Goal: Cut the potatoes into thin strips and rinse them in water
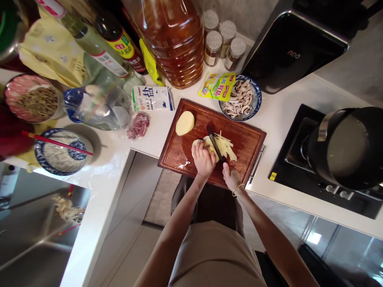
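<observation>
On the wooden cutting board [179,155], my left hand [204,158] presses down with bent fingers on pale potato slices [196,146], partly hidden beneath it. My right hand [231,175] is closed around the handle of a dark-bladed knife [214,142]. The blade stands on the potato, between my left fingers and a heap of thin potato strips [226,146]. A peeled potato half [184,123] lies apart near the board's upper left corner.
Behind the board stand a bowl of sliced mushrooms [239,101], a yellow seasoning packet [218,87] and a big oil jug [179,44]. To the right, a black pot [347,147] sits on the stove. Bagged meat [138,125] and a patterned bowl [61,153] are leftward, near the sink [38,239].
</observation>
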### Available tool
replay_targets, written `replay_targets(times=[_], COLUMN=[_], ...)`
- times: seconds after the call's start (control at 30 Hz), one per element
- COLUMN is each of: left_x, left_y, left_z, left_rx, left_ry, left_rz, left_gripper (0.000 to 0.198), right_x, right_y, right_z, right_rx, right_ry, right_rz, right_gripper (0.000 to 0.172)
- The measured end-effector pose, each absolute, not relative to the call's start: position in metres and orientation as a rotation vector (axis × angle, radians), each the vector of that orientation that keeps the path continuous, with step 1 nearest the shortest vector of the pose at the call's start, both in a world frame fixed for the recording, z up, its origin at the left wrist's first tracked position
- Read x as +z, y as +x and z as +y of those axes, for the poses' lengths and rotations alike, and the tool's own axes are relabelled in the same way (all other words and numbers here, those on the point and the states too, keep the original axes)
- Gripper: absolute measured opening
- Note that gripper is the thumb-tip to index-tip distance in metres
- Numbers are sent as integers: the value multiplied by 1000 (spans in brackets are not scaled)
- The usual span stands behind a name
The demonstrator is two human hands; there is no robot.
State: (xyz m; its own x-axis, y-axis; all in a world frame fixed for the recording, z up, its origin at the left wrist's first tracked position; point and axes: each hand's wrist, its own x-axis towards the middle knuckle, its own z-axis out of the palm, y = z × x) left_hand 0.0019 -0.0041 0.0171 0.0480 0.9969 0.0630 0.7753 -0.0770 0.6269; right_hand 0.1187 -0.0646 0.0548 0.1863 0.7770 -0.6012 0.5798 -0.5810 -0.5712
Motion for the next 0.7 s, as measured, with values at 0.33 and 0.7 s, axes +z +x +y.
replay_targets(times=[0.33,0.7], left_x=[17,15], left_y=[2,2], left_z=[-5,-5], left_rx=[735,746], left_ry=[1899,1959], left_rz=[1782,1794], left_gripper=[25,26], right_x=[87,90], right_y=[127,125], right_z=[-77,-80], right_rx=[1401,1456], right_ry=[-2205,-2180], right_rz=[-1185,-1207], right_gripper=[64,65])
